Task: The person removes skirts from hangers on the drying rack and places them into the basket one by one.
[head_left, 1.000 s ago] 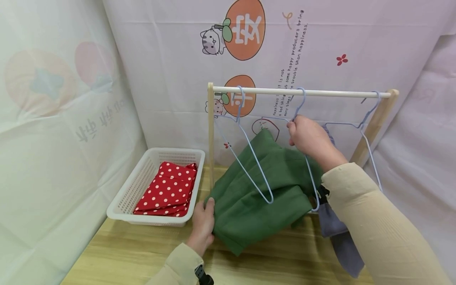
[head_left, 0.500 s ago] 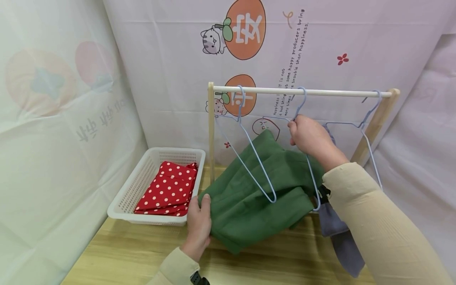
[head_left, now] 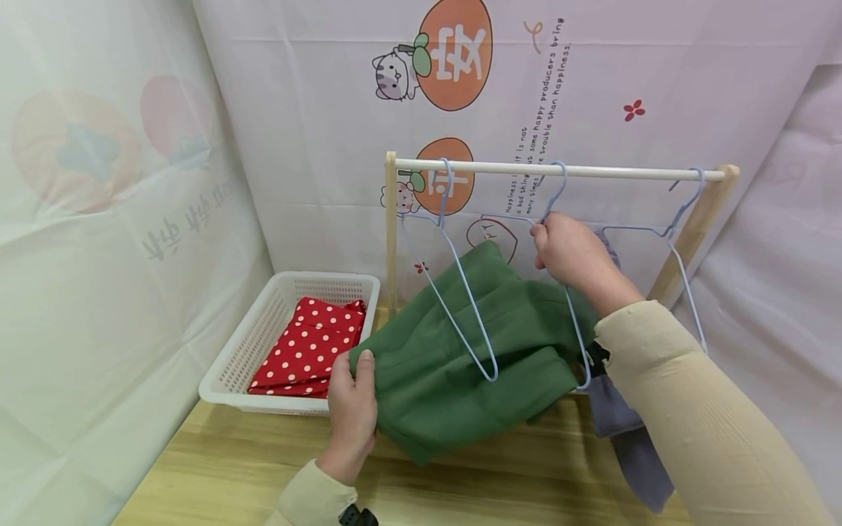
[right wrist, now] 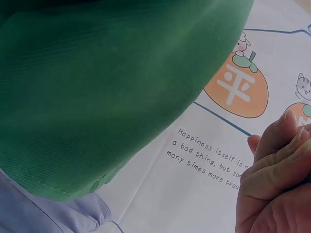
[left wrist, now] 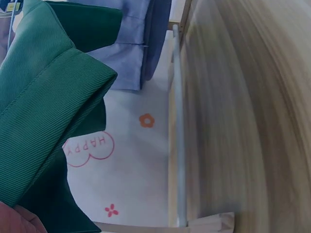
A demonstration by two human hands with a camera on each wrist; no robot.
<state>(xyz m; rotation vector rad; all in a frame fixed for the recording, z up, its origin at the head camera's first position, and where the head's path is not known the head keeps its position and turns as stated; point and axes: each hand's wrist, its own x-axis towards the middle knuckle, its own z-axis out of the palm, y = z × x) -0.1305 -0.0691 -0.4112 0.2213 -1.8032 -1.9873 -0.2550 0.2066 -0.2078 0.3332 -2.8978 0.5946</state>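
Here, green cloth [head_left: 509, 329] extends rightward from the left grip [head_left: 353, 408].

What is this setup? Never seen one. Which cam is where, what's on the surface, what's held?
There's no robot here, just a person's two bare hands. The wide picture comes from a camera on the head, looking forward and down. The two close-ups come from cameras on the left and right wrists.

A rack and a white basket stand on a wooden table. In the basket lies a folded red polka-dot cloth. At the rack's right end hangs a grey-blue garment, partly hidden by the forearm.

The left hand grips an edge of the green garment. The right hand holds the middle hanger just below its hook. How the green garment sits on that hanger is hard to tell.
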